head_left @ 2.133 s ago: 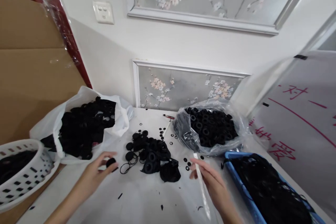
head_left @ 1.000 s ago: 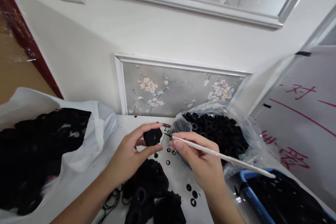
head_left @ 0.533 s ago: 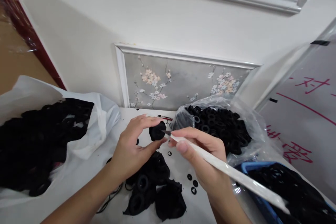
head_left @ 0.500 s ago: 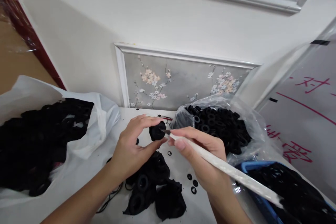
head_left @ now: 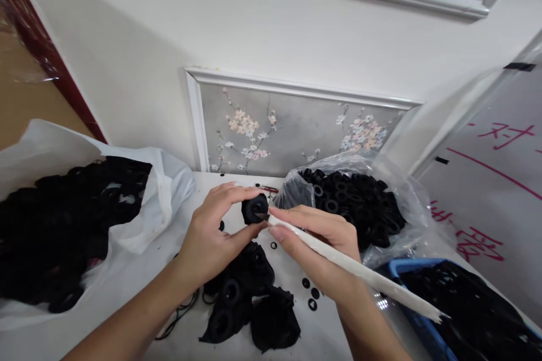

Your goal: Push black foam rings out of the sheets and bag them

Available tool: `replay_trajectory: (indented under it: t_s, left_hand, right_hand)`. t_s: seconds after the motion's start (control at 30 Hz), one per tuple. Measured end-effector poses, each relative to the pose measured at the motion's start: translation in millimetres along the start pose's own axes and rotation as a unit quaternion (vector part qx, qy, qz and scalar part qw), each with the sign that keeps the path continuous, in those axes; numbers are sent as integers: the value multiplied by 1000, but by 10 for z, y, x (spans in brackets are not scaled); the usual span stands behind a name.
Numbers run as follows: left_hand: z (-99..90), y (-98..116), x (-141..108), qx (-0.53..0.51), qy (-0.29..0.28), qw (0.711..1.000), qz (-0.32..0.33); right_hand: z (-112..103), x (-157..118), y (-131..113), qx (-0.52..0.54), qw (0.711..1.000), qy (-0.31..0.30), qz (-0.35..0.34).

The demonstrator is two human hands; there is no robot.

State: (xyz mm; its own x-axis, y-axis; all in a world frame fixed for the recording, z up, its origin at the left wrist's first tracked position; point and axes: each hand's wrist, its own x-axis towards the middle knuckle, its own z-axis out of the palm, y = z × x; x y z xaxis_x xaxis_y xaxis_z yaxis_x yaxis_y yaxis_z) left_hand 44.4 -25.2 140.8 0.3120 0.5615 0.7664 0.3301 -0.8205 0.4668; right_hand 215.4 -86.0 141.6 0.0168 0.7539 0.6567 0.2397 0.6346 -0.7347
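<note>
My left hand (head_left: 207, 237) is closed on a small round black pad (head_left: 249, 204), pinched upright between thumb and fingers. A ring shape shows on the pad's face. My right hand (head_left: 326, 248) grips a slim craft knife (head_left: 372, 279) like a pen. Its long handle is whitish and looks wrapped, and its dark blade tip meets the middle of the pad. I cannot tell how deep the blade goes. Under my hands, black cloth-like pieces (head_left: 275, 321) and ring-shaped pads (head_left: 221, 322) lie on the white table (head_left: 292, 271). Several small black discs (head_left: 315, 293) lie to their right.
At left stands a white bag (head_left: 165, 192) full of black pieces. A clear plastic bag (head_left: 409, 197) of black rings sits at back right, with a blue bin (head_left: 406, 265) of black material nearer. Behind are a framed floral panel (head_left: 296, 130) and a red-marked whiteboard (head_left: 508, 192).
A ring with a dark centre now shows on the pad, where its face looked plain before. My right hand and the knife have shifted slightly left; my left hand has barely moved.
</note>
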Motion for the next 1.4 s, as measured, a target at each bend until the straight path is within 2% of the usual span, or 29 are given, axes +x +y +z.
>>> replay_trajectory:
  t_s: [0.9,1.2,1.4]
  left_hand:
    - [0,-4,27,46,-6,998,37]
    - [-12,-8,37,70,-8,994,79]
    - [-13,-26,35,175,8,968,180]
  right_hand:
    - [-30,32,19,8,1000,5,-16]
    - [-20,28,39,0,1000,-8,-25]
    - [-14,19,1,-118,988,-17,-102]
